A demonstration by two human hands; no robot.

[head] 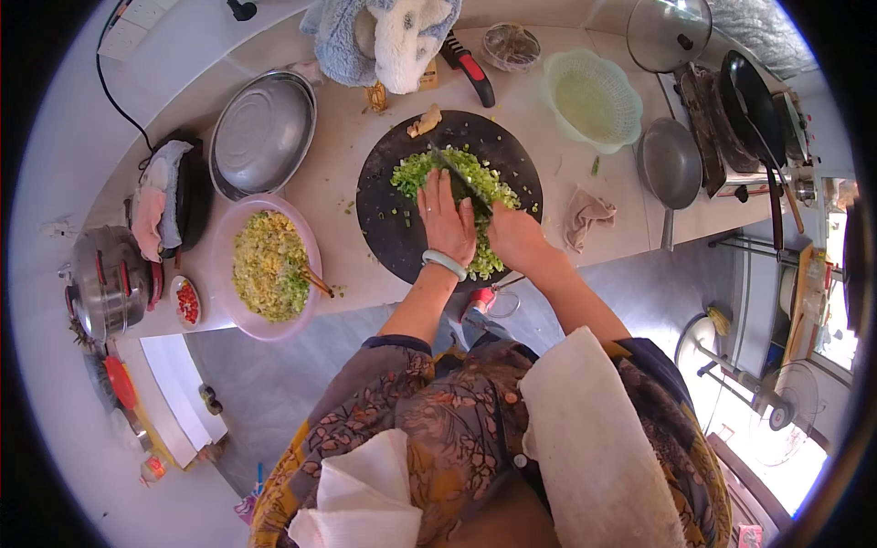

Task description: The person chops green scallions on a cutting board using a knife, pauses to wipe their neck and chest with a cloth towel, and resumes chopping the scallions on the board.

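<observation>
Chopped green onions lie heaped across a round black cutting board. My right hand is closed around the handle of a kitchen knife, whose blade slants up and to the left over the onions. Flat beside the blade, my left hand has its fingers extended on or just over the blade and onions; exact contact is hard to tell. A piece of ginger rests near the board's far edge. Left of the board, a pink bowl holds a yellow and green chopped mixture with wooden chopsticks.
A crumpled cloth lies right of the board, below a pale green colander and a metal pan. Behind are a knife sharpener and covered bowl. A metal basin and small red-filled dish are left.
</observation>
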